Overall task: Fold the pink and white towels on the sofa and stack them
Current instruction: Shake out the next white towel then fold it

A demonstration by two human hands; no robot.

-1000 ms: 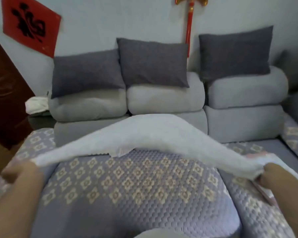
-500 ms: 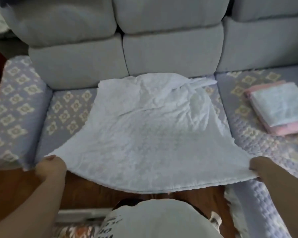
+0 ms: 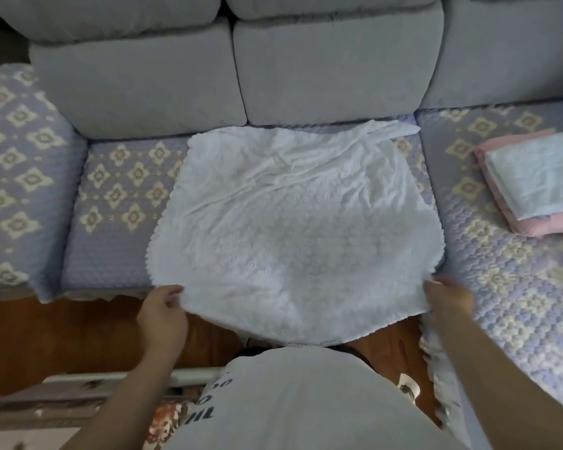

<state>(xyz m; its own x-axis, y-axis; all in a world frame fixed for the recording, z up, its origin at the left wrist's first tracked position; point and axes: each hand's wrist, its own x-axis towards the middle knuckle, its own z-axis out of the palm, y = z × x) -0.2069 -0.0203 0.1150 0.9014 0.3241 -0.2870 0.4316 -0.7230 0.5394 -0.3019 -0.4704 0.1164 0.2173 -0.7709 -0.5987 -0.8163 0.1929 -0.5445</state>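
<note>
A white towel (image 3: 286, 216) lies spread over the middle seat of the sofa (image 3: 117, 196), its near edge hanging past the seat front. My left hand (image 3: 161, 315) pinches the near left corner of it. My right hand (image 3: 449, 297) grips the near right corner. Its far right corner is bunched against the backrest. On the right seat sits a stack of folded towels (image 3: 530, 180): a white one on top of a pink one.
Grey back cushions (image 3: 332, 66) close off the far side. The patterned armrest (image 3: 13, 177) rises on the left. Below the seat edge is wooden floor (image 3: 62, 332), and my white shirt (image 3: 303, 401) fills the bottom centre.
The towel was held stretched in the air a second ago; it has since been laid on the seat. Both hands have moved inward along its near edge. The head tilted down.
</note>
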